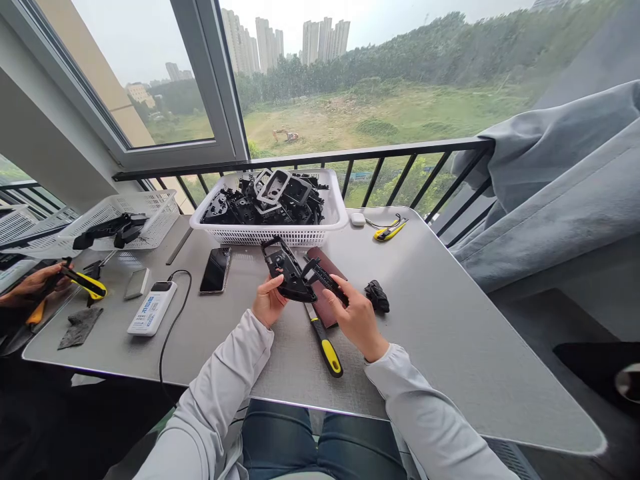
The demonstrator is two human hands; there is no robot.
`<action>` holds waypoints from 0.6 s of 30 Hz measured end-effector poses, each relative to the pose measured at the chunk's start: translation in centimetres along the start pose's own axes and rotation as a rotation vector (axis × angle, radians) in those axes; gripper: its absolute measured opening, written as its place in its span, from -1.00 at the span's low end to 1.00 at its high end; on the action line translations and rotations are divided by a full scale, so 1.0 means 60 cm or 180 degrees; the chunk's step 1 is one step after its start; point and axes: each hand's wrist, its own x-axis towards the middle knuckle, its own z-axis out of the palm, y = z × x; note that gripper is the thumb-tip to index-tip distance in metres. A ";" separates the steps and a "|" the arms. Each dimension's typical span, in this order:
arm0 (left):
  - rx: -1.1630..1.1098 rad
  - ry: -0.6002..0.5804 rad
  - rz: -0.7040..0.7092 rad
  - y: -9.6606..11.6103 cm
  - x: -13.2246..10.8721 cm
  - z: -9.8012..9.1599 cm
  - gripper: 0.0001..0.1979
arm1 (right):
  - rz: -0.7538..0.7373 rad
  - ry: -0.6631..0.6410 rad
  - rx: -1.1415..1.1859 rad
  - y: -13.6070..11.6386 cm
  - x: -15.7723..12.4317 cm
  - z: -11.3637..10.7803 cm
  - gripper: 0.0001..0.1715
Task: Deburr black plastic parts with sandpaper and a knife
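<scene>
Our left hand [269,301] closes around the black plastic frame [285,270], whose long axis slants up to the right hand side. Our right hand [356,319] pinches a ribbed black strip [325,280] just against it.

On table [450,333]: plastic parts [280,200] in mesh basket [265,235] at back, railing [350,155] behind it; phone [215,271] front-left of basket (power bank [152,308] further left).

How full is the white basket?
Nearly full: a heap of black plastic parts fills the basket, and some rise above its rim.
</scene>
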 end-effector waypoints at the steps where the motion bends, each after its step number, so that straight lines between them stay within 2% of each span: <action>1: 0.0001 -0.0009 0.0011 -0.001 -0.001 0.001 -0.64 | -0.0035 0.0029 -0.0070 0.000 0.000 0.000 -0.51; 9: 0.0207 -0.0174 0.0206 -0.022 -0.003 0.003 -0.59 | -0.0030 0.0074 -0.0520 -0.004 -0.002 -0.001 -0.48; 18: 0.0272 -0.0324 0.0306 -0.023 -0.004 0.005 -0.59 | -0.0073 0.0081 -0.0615 -0.001 -0.001 0.000 -0.44</action>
